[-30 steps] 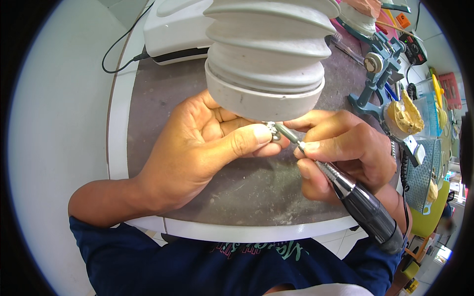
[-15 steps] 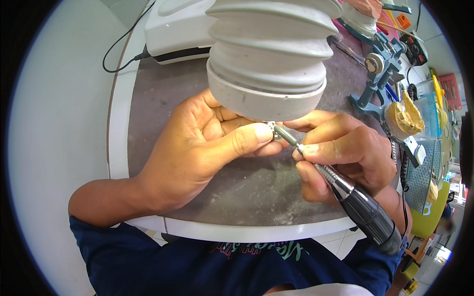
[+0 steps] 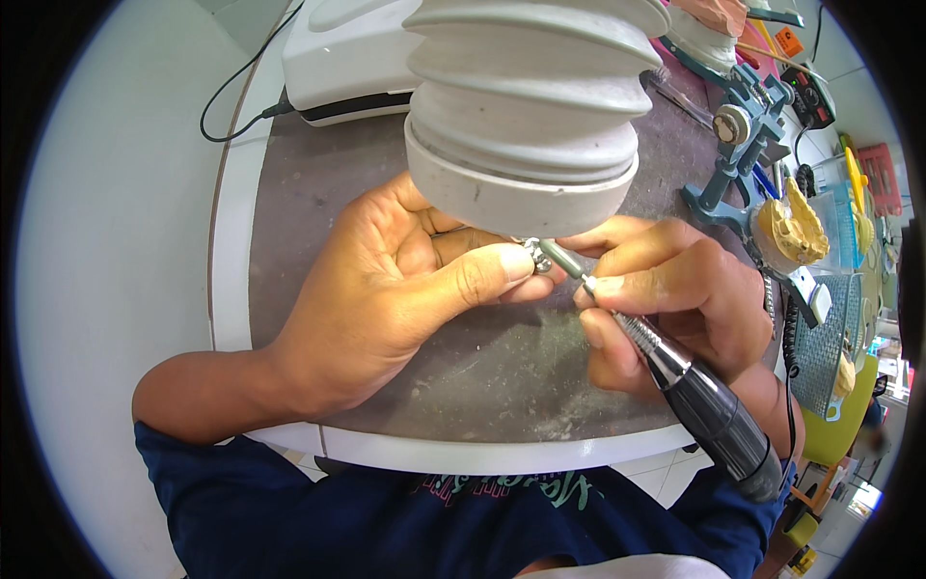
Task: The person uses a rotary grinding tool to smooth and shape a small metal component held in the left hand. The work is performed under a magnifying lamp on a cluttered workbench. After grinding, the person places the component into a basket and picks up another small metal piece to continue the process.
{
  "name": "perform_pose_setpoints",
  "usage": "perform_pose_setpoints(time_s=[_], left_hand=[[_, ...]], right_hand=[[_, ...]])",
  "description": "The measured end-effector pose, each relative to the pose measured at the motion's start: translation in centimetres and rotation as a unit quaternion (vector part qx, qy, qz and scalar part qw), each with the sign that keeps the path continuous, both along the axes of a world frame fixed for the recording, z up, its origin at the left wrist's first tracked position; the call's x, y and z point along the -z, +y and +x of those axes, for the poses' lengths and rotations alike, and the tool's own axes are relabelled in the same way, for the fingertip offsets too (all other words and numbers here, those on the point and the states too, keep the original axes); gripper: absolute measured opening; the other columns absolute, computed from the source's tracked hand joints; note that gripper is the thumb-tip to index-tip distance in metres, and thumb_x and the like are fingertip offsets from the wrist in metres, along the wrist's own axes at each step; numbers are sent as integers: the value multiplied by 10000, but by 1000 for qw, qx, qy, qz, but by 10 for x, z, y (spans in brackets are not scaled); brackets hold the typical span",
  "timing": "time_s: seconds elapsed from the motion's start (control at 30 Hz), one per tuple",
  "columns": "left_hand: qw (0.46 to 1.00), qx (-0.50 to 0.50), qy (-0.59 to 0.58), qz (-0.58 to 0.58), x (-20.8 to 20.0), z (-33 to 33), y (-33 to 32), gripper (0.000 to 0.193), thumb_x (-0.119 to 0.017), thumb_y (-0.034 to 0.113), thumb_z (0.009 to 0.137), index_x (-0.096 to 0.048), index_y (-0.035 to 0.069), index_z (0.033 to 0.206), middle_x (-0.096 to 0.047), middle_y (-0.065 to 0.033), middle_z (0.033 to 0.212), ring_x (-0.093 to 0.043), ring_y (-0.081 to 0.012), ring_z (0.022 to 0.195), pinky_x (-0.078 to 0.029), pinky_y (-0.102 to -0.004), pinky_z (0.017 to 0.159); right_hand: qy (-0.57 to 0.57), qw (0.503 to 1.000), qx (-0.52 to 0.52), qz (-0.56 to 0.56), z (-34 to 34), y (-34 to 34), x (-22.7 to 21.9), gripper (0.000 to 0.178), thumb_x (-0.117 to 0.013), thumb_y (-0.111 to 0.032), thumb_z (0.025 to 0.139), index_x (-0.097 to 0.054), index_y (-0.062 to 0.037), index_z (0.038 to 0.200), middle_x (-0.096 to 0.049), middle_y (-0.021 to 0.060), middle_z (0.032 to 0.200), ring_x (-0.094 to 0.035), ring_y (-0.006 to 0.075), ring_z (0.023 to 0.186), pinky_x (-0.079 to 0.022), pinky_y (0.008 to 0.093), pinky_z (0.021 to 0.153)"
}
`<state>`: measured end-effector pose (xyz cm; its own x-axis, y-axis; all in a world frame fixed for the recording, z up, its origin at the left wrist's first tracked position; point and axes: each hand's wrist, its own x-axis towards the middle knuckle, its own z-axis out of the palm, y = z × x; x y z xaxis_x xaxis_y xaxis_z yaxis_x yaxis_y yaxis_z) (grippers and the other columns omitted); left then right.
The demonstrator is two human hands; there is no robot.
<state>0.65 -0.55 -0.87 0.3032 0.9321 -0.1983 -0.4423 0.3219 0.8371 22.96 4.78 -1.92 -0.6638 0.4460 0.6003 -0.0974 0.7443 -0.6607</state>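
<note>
Between thumb and fingers, my left hand (image 3: pixel 415 280) pinches a small shiny metal dental piece (image 3: pixel 537 256), mostly covered by the fingertips. My right hand (image 3: pixel 675 289) grips a rotary handpiece (image 3: pixel 709 410) with a black body and silver front, held like a pen. A grey-green cylindrical grinding bit (image 3: pixel 563 261) sticks out of its tip and lies against or just beside the metal piece; I cannot tell whether they touch. Both hands are just under the rim of a white ribbed suction hose (image 3: pixel 521 183), which hides some of the fingers.
A white machine (image 3: pixel 352 63) with a black cord stands at the back left. To the right are a blue-grey articulator (image 3: pixel 733 145), a yellowish dental cast (image 3: pixel 799 232), a blue-grey mesh basket (image 3: pixel 834 338) and a black control box (image 3: pixel 808 95). The dusty brown tabletop (image 3: pixel 463 396) has a white edge.
The metal piece has turned slightly in my left fingertips, showing more of its shiny side. The handpiece and its bit have shifted very slightly.
</note>
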Motion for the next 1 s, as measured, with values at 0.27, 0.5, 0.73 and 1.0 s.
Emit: perform_pose_setpoints(time_s=[0.27,0.5,0.73,1.0], left_hand=[[1000,-7,-3,3,0,1,0,394,-594,-36,932,-479,-47,1309,-588,-116,1180,-630,-186,1060,-521,-338,955],[1000,-11,24,12,1,1,0,420,-596,-75,902,-492,-10,1304,-580,-95,1176,-635,-202,1086,-534,-372,963],[999,-20,27,19,4,1,-1,375,-591,-81,904,-525,-9,1266,-580,-103,1192,-636,-215,1090,-535,-379,963],[999,-20,24,26,4,2,-1,350,-594,-78,912,-529,-4,1248,-566,-89,1194,-636,-205,1101,-545,-364,973]], right_hand=[[-3,999,12,-43,3,-7,0,227,-682,66,845,-556,43,1032,-622,175,900,-720,392,897,-580,464,859],[-11,999,25,-26,1,-5,-2,216,-676,71,831,-559,37,1010,-622,163,865,-717,412,941,-597,425,792],[0,1000,20,-19,0,-3,2,238,-689,87,808,-566,44,1007,-624,168,851,-720,416,926,-606,431,778],[-11,999,24,-23,2,-5,0,247,-684,95,809,-567,49,1021,-628,179,873,-718,422,924,-604,452,803]])
